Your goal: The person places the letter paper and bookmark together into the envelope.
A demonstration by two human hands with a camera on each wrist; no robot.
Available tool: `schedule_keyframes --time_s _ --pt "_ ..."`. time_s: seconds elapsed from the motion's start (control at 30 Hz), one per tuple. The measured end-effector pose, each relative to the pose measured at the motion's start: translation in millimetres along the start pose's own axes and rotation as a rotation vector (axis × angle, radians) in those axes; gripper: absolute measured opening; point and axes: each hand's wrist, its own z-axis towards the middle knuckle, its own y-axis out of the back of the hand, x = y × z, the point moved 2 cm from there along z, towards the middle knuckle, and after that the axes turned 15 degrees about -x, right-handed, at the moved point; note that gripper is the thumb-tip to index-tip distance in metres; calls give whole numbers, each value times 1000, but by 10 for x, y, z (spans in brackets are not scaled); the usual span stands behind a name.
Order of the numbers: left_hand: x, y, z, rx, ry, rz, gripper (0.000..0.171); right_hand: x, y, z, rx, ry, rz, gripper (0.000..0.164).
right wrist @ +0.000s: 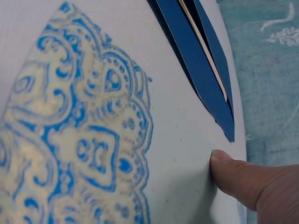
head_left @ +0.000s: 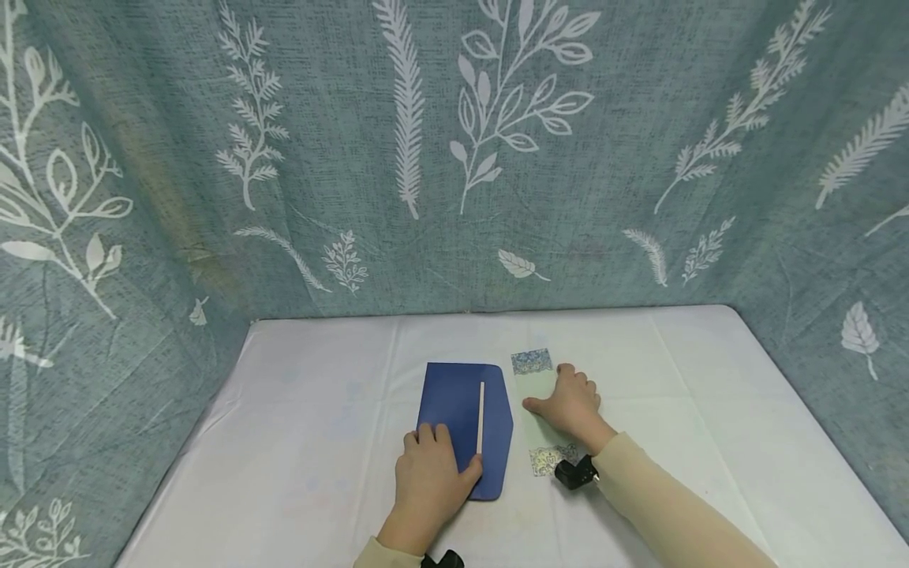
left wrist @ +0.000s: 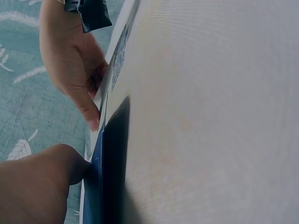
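A dark blue envelope, tapered along its right side, lies on the white table in the head view. A narrow pale strip runs lengthwise on it. My left hand rests over its lower left part, thumb on the blue surface near the strip's lower end. To the right lies a pale green paper card with patterned ends. Over its middle my right hand spreads, thumb toward the card's left edge and fingertips toward its right. The right wrist view shows the blue-and-cream scroll pattern up close.
The white tablecloth covers the table on both sides of the hands. A teal curtain with white leaf prints hangs behind the table and along its sides. Black wrist cameras sit at both sleeves.
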Motion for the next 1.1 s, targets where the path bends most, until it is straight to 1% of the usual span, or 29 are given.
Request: schedule_keyframes --time_s 0.07,0.3,0.5,0.67,0.83,1.0,1.1 --pt "0 4 -3 -6 -3 0 64 -14 8 5 -4 1 12 85" --pt "13 15 -5 -13 2 -4 61 -56 39 19 3 24 49 52" --pt "30 4 3 17 24 -12 65 -144 127 30 31 19 177 33" --pt "39 9 16 26 26 -6 67 -220 239 49 53 9 239 28" --pt "35 14 25 29 26 -6 66 -282 322 54 62 1 291 27" --pt "25 19 29 36 27 -6 67 -315 416 56 60 0 344 30" --pt "23 20 32 44 30 -7 68 -339 462 66 56 -22 387 33"
